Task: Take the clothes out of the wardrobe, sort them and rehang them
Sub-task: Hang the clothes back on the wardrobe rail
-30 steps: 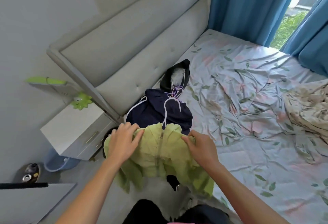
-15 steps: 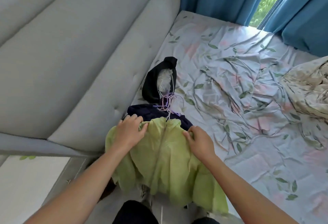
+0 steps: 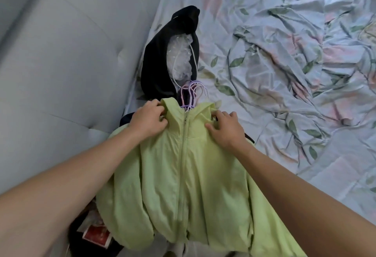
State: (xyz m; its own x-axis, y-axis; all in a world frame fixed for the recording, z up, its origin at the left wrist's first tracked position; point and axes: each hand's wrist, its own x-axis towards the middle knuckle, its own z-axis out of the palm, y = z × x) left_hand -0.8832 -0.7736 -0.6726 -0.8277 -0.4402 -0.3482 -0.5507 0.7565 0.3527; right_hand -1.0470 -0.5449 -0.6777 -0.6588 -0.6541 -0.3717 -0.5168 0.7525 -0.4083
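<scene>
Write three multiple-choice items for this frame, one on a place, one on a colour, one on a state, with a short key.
1. Where do the purple hanger hooks lie?
A. just beyond the collar of the green jacket
B. under the person's knees
C. on the grey headboard

2. What colour is the garment lying past the hooks?
A. red
B. black
C. yellow

3. How is the jacket's front zip?
A. fully open
B. torn off
C. closed up to the collar

Key: 1 A, the hooks poke out at the neck opening. 2 B, a black garment lies by the headboard. 3 C, the zip line runs unbroken to the collar, where the left hand and right hand grip the shoulders.
</scene>
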